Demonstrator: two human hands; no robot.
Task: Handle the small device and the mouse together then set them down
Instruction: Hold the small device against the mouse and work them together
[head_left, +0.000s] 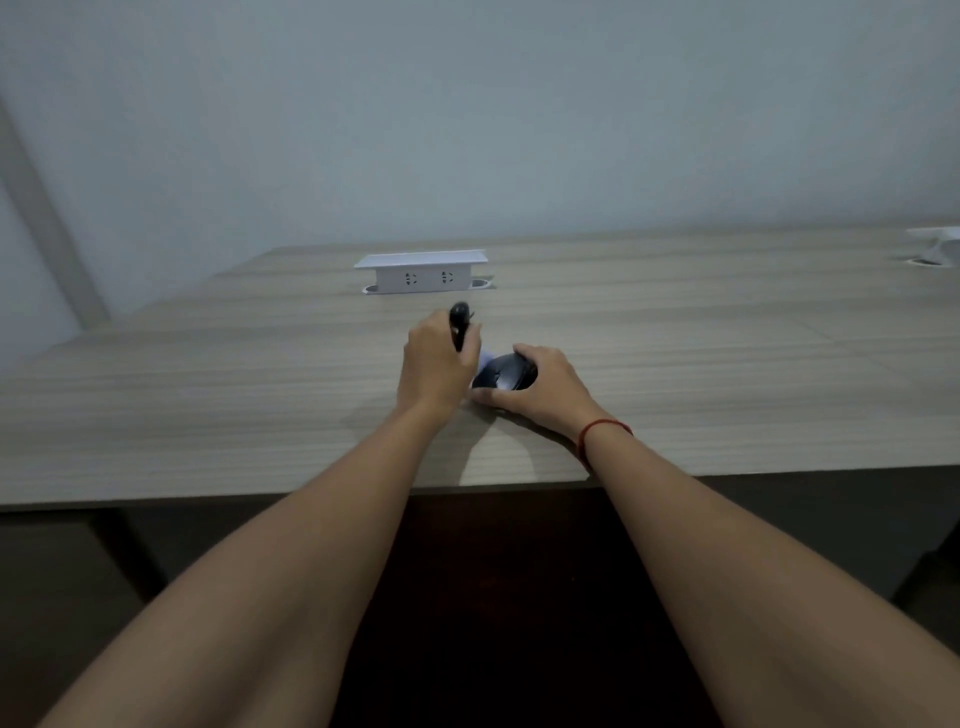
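Note:
My left hand is closed around a small black device, whose rounded top sticks up above my fingers. Just to its right, my right hand grips a black mouse from the side, fingers over its far edge and thumb at its near edge. The mouse sits low, at or just above the wooden table; I cannot tell whether it touches. A small pale patch shows between the two hands. My right wrist bears a red string bracelet.
A white raised power socket box stands on the table beyond my hands. A white object lies at the far right edge. The table's front edge runs close to my forearms, with dark floor below.

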